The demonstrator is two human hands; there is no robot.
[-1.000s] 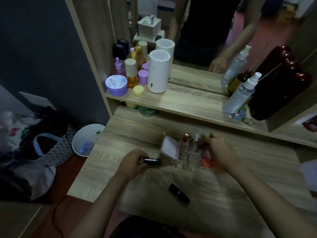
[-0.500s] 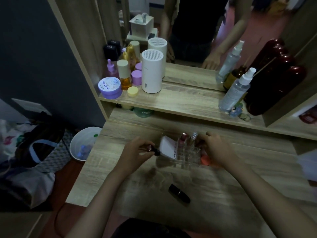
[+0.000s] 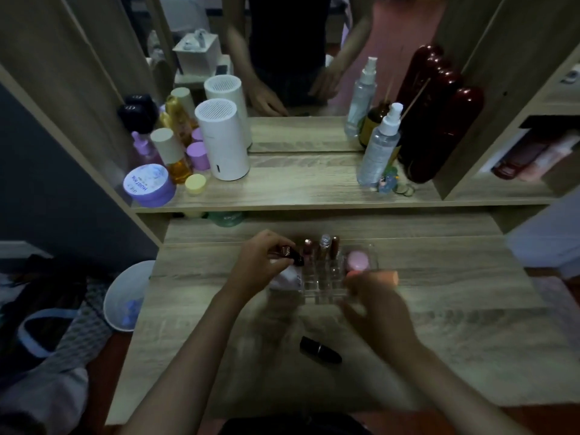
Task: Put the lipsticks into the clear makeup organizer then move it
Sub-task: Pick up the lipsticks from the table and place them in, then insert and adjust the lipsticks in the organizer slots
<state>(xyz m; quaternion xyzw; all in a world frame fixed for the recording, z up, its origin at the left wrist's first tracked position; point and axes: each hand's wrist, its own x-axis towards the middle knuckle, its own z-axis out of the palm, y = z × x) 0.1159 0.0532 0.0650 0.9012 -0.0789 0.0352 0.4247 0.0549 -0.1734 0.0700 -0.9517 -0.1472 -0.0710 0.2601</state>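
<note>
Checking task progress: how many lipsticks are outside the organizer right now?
2. One lipstick in the left hand grip above the organizer, one loose lipstick lying on the desk nearer the person. Hands may hide others.

The clear makeup organizer [image 3: 326, 277] stands upright on the desk, three slim tubes [image 3: 323, 246] in its back slots. One dark lipstick [image 3: 288, 254] is tilted above its left end — another [image 3: 320, 350] lies flat before it, well apart.
</note>
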